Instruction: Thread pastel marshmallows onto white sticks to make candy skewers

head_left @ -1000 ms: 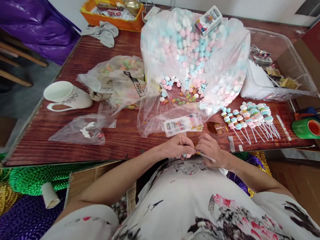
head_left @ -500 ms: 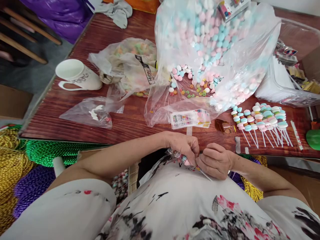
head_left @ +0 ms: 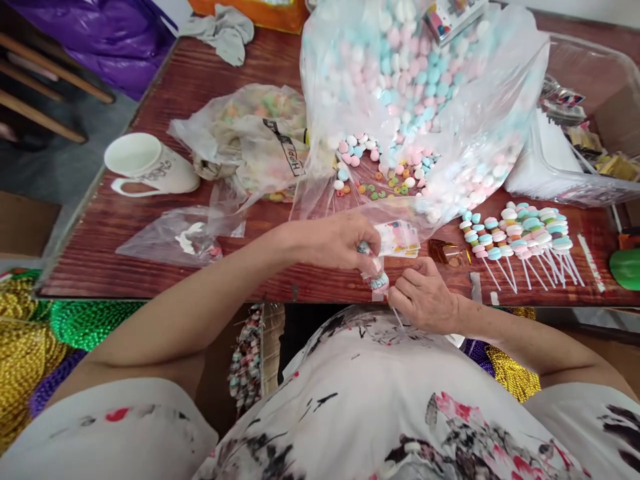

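A candy skewer (head_left: 379,283) in a clear wrapper hangs between both hands at the table's front edge. My left hand (head_left: 345,241) pinches its upper end, with the fingers closed over the wrapper. Around the lower end, where the white stick comes out, my right hand (head_left: 425,297) is closed. Just behind the left hand lies a stack of printed labels (head_left: 400,239), partly covered. Brown twist ties (head_left: 444,252) lie beyond the right hand. A row of unwrapped candy skewers (head_left: 525,233) rests on the table to the right.
A big clear bag of pastel candies (head_left: 425,87) fills the back middle. A white mug (head_left: 150,167) and a bag of ring candies (head_left: 260,143) stand left. A plastic bin (head_left: 590,187) holds white sticks at right. Bead strands (head_left: 90,320) hang below the table.
Both hands have lifted the wrapped candy skewer from near my lap to the table edge. The left hand has shifted up and left, partly covering the labels. The view has shifted slightly.
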Demonstrator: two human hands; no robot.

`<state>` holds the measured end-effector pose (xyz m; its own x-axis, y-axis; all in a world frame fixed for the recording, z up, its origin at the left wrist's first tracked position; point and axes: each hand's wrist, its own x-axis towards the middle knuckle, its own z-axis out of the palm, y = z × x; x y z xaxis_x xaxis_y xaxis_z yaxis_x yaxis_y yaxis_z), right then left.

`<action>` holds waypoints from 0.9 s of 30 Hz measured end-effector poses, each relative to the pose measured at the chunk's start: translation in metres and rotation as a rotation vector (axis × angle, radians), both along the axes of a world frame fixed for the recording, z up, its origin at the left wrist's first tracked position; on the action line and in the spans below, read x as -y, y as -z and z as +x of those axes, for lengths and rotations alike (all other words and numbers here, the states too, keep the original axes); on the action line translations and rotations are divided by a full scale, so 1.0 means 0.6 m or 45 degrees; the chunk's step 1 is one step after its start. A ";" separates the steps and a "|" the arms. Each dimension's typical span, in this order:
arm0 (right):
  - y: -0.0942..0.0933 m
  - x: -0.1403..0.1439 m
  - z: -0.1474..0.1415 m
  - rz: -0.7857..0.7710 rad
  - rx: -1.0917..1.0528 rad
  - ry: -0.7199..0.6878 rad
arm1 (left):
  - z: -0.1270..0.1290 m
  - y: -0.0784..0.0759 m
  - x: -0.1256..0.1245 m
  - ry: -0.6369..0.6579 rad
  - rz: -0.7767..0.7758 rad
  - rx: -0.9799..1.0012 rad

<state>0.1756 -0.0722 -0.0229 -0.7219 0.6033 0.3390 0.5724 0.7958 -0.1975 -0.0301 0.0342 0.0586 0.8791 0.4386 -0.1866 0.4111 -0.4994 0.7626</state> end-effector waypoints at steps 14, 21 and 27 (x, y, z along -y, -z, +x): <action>-0.034 -0.038 -0.021 -1.291 -1.232 0.325 | 0.022 0.081 0.018 -0.673 0.033 0.838; -0.021 -0.066 -0.018 -0.152 -0.883 0.393 | 0.029 0.112 0.073 -0.512 -0.790 0.770; -0.001 -0.057 -0.049 -0.806 -1.312 0.484 | 0.012 0.134 0.082 -0.626 0.174 0.707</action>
<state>0.1465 -0.0379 -0.0224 -0.0424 0.9754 0.2163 0.0979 0.2195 -0.9707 -0.0227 -0.0152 -0.0218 0.5253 0.7920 0.3112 0.1842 -0.4629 0.8671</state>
